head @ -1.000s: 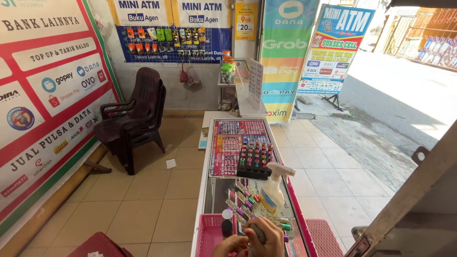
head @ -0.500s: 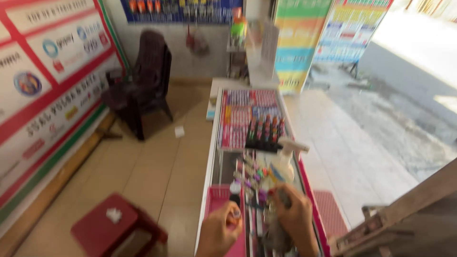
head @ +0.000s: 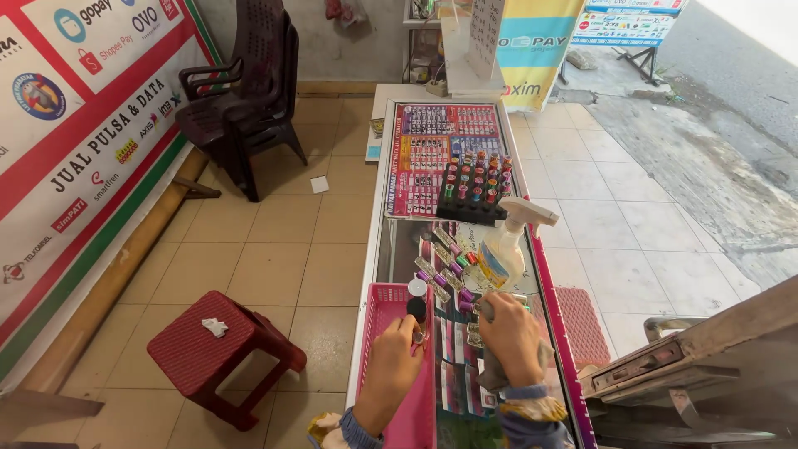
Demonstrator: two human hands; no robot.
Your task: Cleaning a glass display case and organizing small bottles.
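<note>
Nearest the camera, the left hand (head: 397,349) was reaching over the pink plastic basket (head: 376,333) with its fingers pinched around a small dark bottle with a pale cap (head: 416,306), held upright right at the basket's inner edge beside the glass counter (head: 391,249), while the right hand (head: 509,334) was clenched around a greyish cloth (head: 492,374) bunched against the counter top, with what looked like another small bottle poking out near its fingertips (too small to be sure). That little bottle looked light and stiff, probably glass or hard plastic, so I'd guess slick and easy to tip or chip, and the sensible place to grip it would be around the body just under the cap, which is about where the fingers sat. The cloth looked soft and floppy, fine to grab anywhere. Just beyond the hands lay a loose row of similar small bottles with coloured caps (head: 445,264), then a white spray bottle (head: 505,246) standing upright, and past that a dark rack of more little bottles (head: 472,189) on a printed sheet. Off to the left on the tiled floor were a red plastic stool (head: 208,349) and, farther back, stacked dark chairs (head: 241,100)
</note>
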